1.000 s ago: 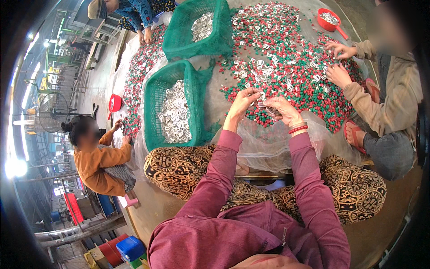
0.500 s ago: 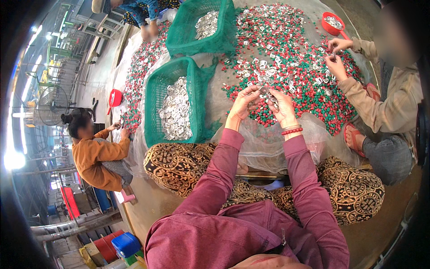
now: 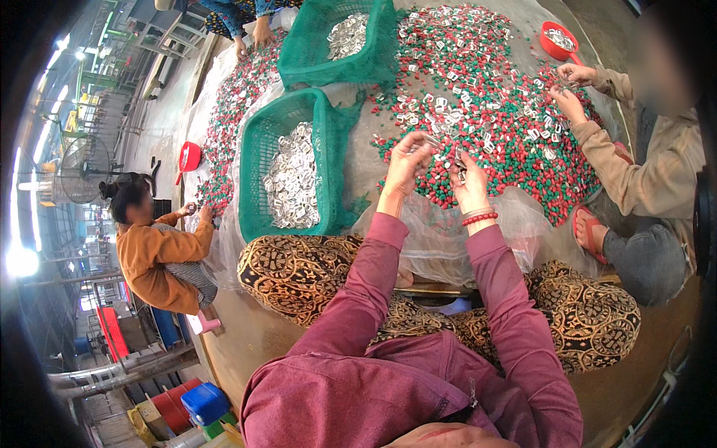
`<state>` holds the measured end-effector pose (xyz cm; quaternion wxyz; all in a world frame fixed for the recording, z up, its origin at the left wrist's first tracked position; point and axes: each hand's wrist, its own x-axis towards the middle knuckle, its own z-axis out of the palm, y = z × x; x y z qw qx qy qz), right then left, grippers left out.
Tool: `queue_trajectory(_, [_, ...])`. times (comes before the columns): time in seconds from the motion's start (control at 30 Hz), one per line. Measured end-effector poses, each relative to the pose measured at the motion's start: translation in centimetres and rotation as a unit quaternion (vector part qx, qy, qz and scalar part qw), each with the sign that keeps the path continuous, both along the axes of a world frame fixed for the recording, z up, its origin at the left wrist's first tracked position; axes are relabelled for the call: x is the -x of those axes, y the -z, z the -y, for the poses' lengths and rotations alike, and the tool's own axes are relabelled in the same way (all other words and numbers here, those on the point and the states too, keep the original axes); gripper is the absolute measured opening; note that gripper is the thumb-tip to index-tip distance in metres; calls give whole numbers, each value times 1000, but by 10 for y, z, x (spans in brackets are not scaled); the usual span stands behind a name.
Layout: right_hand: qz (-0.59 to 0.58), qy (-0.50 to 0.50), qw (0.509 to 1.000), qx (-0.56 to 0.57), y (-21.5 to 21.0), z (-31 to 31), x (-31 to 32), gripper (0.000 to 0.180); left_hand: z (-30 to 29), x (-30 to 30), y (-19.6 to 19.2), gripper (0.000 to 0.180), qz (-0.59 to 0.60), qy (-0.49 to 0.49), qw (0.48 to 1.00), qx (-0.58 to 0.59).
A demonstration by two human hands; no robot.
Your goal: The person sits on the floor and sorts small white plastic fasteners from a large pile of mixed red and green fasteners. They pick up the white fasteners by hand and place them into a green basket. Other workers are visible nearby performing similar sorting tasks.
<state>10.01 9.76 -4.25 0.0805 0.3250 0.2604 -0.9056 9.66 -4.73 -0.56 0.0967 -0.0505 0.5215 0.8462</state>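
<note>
My left hand (image 3: 407, 163) is raised over the pile, thumb and fingers pinching a small silvery metal piece that looks like a buckle (image 3: 431, 142). Beside it on the right, my right hand (image 3: 470, 188) closes on several metal buckles (image 3: 461, 175), partly hidden by its fingers. A gap separates the two hands. Beneath them spreads a mass of red, green and white pellets (image 3: 515, 173) with loose metal buckles (image 3: 448, 116) mixed in. To the left stands a green mesh-lined basket (image 3: 252, 175) holding a heap of similar metal buckles (image 3: 293, 179).
Farther off is a second green basket (image 3: 299, 71) with metal pieces. A red scoop (image 3: 559, 43) lies at the far right, another red scoop (image 3: 188, 159) at the left. A co-worker's hands (image 3: 571, 89) work at the right; others sit at the left and far left. Clear plastic sheeting (image 3: 433, 243) lies before my legs.
My hands, together before, have parted: the left has drawn away with a piece, the right keeps several. The far-left co-worker's hands have spread apart over the pellets.
</note>
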Motion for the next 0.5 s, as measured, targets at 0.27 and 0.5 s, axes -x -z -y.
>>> queue_trajectory(0.27, [-337, -118, 723, -592, -70, -4, 5, 37, -6, 1, 28, 39, 226, -115, 909, -332])
queue_trajectory(0.5, [-320, -308, 384, -810, -42, 14, -24, 33, -51, -25, 29, 53, 233, -109, 925, -279])
